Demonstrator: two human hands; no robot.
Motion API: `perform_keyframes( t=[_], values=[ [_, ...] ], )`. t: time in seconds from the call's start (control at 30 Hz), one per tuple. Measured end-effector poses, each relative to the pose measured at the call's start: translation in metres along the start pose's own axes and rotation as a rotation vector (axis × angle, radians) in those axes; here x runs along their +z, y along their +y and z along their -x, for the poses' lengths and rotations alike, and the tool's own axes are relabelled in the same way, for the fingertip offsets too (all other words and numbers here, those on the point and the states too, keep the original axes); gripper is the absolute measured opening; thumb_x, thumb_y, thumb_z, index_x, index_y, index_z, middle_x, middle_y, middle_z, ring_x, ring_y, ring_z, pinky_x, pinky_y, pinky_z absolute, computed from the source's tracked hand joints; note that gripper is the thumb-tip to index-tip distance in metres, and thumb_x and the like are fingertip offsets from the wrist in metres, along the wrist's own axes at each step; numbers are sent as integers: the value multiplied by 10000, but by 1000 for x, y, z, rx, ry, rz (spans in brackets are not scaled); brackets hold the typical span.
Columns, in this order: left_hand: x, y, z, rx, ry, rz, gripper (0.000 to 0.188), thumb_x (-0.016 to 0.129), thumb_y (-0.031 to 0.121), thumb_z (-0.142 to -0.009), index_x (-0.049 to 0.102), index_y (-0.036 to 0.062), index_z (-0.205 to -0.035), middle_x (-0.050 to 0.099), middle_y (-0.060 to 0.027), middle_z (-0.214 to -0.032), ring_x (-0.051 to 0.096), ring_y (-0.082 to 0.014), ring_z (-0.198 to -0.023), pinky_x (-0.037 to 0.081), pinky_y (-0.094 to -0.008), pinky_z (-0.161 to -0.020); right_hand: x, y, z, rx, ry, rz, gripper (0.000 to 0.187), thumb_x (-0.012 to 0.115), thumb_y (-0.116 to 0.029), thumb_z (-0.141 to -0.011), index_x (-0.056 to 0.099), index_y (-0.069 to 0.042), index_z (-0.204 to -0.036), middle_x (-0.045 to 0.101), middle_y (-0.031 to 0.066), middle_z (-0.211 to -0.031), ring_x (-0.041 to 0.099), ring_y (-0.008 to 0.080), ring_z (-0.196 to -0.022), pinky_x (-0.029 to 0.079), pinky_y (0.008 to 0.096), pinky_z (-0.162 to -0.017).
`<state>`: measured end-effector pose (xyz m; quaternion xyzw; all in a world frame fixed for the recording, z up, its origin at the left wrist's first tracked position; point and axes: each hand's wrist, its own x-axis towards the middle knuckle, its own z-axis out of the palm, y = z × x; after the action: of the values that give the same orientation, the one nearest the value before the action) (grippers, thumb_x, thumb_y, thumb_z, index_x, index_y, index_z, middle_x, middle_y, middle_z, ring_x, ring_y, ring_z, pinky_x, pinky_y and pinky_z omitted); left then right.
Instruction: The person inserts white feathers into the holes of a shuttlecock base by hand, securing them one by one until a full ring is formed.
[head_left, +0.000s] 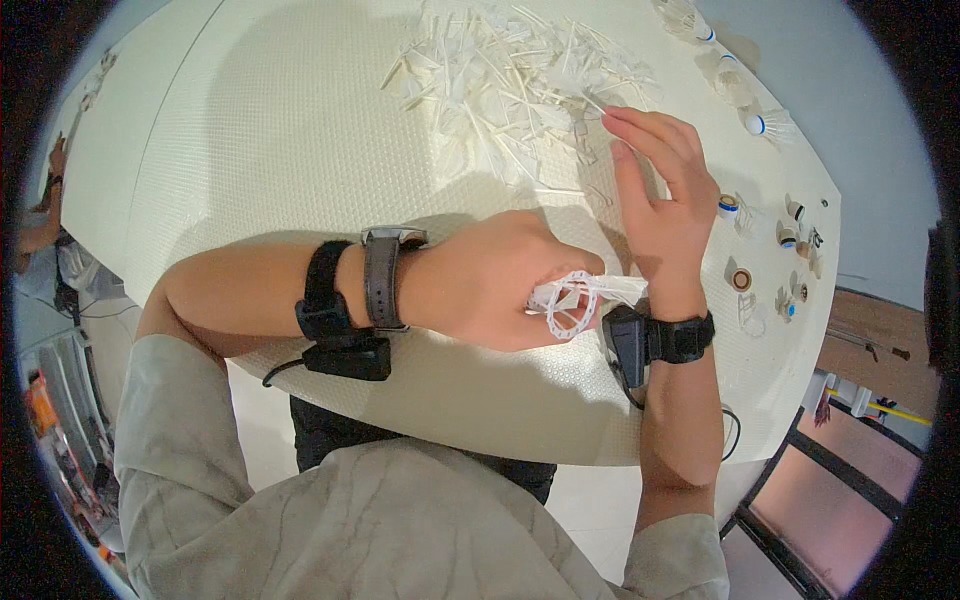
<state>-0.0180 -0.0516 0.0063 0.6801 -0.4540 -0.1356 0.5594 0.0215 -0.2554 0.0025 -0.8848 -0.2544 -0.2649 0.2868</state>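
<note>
My left hand (495, 275) is closed around a white slotted plastic ring piece (572, 305), like a shuttlecock's skirt frame, above the near part of the table. One white feather (624, 289) sticks out from it to the right. Most of the piece is hidden inside my fingers. My right hand (670, 190) reaches out to the right edge of a loose pile of white feathers (490, 90). Its thumb stands apart from the fingers, and the fingertips touch the thin quill (596, 102) of one feather. Whether they grip that quill is hard to make out.
Shuttlecocks (757, 124) lie along the far right edge of the white textured table (270, 150). Several cork bases (741, 280) and small parts are scattered right of my right hand. A person's arm (42, 225) shows at the far left.
</note>
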Motion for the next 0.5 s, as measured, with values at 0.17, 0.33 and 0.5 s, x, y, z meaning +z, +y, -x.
perform_keyframes(
  t=[0.17,0.33,0.5],
  values=[
    [5,-4,-1,22,123,78,185,735,159,-882,624,12,-871,564,-140,-610,568,-293,-511,433,-362,-497,1,1,6,218,119,-278,207,722,7,-837,719,-83,-1024,737,46,-996,682,170,-848,518,259,-735],
    [-2,-3,-4,-256,367,119,109,662,142,-949,635,36,-951,556,-15,-665,502,-71,-577,423,-281,-522,-3,-7,4,540,196,-588,175,720,-2,-876,721,-44,-1046,730,25,-973,646,85,-848,503,220,-759],
    [-7,6,-13,-458,644,503,223,554,223,-1033,583,11,-1095,597,-39,-768,473,-62,-517,424,-236,-461,-15,-13,3,664,93,-802,199,724,-3,-877,726,-22,-1075,726,10,-989,628,64,-844,496,203,-756]
  ],
)
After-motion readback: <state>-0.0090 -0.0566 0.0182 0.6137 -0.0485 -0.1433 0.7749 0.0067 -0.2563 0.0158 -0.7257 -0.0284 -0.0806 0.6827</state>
